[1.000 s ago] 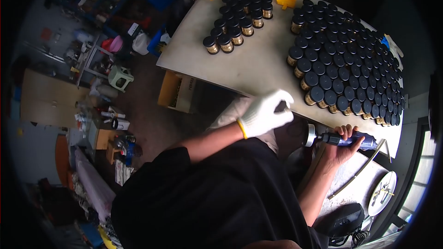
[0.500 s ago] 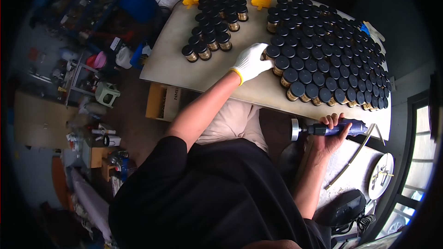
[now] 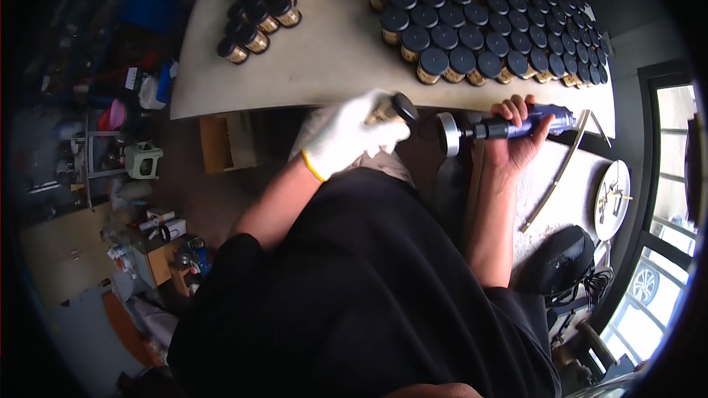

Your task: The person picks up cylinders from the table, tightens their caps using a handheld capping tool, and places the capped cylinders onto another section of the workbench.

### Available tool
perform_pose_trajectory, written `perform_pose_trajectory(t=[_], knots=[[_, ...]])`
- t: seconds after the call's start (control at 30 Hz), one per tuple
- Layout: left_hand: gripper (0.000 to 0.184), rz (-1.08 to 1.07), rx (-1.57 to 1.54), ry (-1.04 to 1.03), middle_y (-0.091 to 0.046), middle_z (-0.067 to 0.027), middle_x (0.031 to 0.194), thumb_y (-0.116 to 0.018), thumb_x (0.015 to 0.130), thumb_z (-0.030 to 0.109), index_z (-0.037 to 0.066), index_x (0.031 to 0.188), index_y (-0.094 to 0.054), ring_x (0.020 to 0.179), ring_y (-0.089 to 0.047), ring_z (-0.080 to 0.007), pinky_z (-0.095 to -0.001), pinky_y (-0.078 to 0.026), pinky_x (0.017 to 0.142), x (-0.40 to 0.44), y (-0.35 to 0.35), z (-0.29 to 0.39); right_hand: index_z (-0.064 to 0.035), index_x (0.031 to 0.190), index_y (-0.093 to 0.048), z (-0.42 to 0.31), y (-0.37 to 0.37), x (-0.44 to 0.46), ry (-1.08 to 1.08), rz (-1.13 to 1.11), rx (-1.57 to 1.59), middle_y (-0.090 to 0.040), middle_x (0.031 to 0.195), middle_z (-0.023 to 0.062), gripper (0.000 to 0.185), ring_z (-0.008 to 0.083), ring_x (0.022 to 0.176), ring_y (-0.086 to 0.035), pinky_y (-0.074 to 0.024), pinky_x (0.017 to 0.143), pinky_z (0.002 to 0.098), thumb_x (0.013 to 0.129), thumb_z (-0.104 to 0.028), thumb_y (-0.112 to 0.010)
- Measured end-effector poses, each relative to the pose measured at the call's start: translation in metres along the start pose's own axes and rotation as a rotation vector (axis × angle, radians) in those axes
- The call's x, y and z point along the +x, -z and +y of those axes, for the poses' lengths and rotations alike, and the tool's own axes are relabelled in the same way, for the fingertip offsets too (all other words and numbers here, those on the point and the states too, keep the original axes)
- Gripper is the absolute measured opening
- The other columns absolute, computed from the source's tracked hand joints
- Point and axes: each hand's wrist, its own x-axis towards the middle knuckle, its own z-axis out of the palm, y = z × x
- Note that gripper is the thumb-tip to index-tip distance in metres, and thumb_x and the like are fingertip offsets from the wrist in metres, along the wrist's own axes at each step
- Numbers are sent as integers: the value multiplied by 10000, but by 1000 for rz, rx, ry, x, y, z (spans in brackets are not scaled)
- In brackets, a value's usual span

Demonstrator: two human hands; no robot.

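Note:
My left hand [image 3: 350, 136], in a white glove with a yellow cuff, is closed around a small jar [image 3: 403, 107] with a black lid. The jar is tilted, its lid facing right, just off the table's front edge. Bare-skinned, my right hand [image 3: 514, 144] grips a purple electric screwdriver [image 3: 549, 118] lying level. At the tool's left end sits a round silver capping head [image 3: 448, 134], a short way right of the jar and not touching it. On the table [image 3: 317, 59] beyond, a big group of black-lidded jars [image 3: 461, 64] stands upright in tight rows.
A smaller cluster of the same jars [image 3: 284, 11] stands at the table's left. To the right, a lower white surface holds a thin strip [image 3: 560, 180], a round dish [image 3: 613, 199] with small metal parts and a black object [image 3: 557, 262]. A cardboard box [image 3: 216, 144] is under the table.
My left hand has drawn back from the big group toward my body, taking a jar with it. The view has tilted down. My right hand keeps its hold on the screwdriver.

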Motion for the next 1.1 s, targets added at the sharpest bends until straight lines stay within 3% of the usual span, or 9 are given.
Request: perform_pose_trajectory(t=[0.1, 0.2, 0.3, 0.4, 0.7, 0.8, 0.83, 0.97, 1.1], knots=[[340, -106, 54, 151, -656, -7, 875, -787, 852, 101, 11, 1132, -616, 719, -599, -80, -240, -503, 651, 4, -28, -17, -10, 1088, -553, 3, -2, -3, -21, -1, 21, -438, 800, 38, 406, 142, 671, -427, -411, 738, 325, 954, -377, -661], [286, -172, 556, -17, -664, -19, 862, -773, 874, 193, 31, 1047, -612, 768, -616, -110, -292, -498, 668, 18, -35, -30, -48, 1055, -550, -3, 1, -4, -67, -11, -75, -457, 797, 37, 329, 140, 668, -455, -434, 752, 334, 965, -348, -647], [294, -153, 702, -231, -674, -74, 854, -773, 866, 225, 33, 1014, -605, 748, -639, -173, -329, -500, 664, 23, -32, -40, -65, 1039, -548, -4, 3, -3, -64, -13, -128, -462, 795, 34, 296, 139, 663, -463, -438, 753, 335, 970, -337, -640], [340, -131, 804, -187, -677, -123, 855, -780, 853, 267, 20, 1012, -608, 746, -658, -242, -357, -510, 675, 23, -35, -32, -68, 1039, -548, -3, 4, -3, -33, 17, -160, -460, 791, 31, 293, 135, 652, -454, -434, 744, 329, 968, -336, -644], [402, -140, 388, -141, -651, -135, 747, -820, 755, 334, 14, 876, -609, 659, -635, -282, -396, -505, 643, 20, -36, -44, 0, 1091, -577, -6, 1, -1, 1, 82, -129, -390, 751, 5, 302, 95, 606, -393, -407, 647, 271, 954, -256, -661], [318, 47, 654, -487, -645, -98, 862, -823, 757, 284, 50, 853, -630, 824, -634, -182, -320, -492, 738, 10, -26, -34, 30, 1116, -559, -9, 3, -1, 14, 13, -70, -373, 773, 15, 342, 117, 633, -400, -391, 681, 292, 958, -254, -666], [277, 74, 550, -411, -630, -75, 921, -805, 781, 195, 53, 951, -638, 926, -604, -130, -290, -480, 808, 1, -25, -29, 30, 1117, -556, -9, 3, 0, 21, -3, -74, -376, 781, 19, 343, 120, 638, -402, -392, 691, 295, 962, -256, -664], [388, 172, 70, -436, -619, -42, 941, -767, 814, 20, 37, 1154, -580, 859, -611, -121, -275, -509, 777, -5, -30, -44, 25, 1110, -541, -13, 9, 3, 15, -39, -51, -380, 798, 28, 333, 126, 659, -412, -389, 726, 306, 968, -250, -664], [352, 122, -175, -236, -634, -88, 1043, -743, 865, 38, 11, 1174, -577, 930, -628, -132, -284, -530, 807, -4, -46, -48, 6, 1069, -533, -3, 5, 0, 22, 5, -101, -380, 790, 28, 301, 130, 652, -401, -387, 726, 310, 970, -247, -662]])
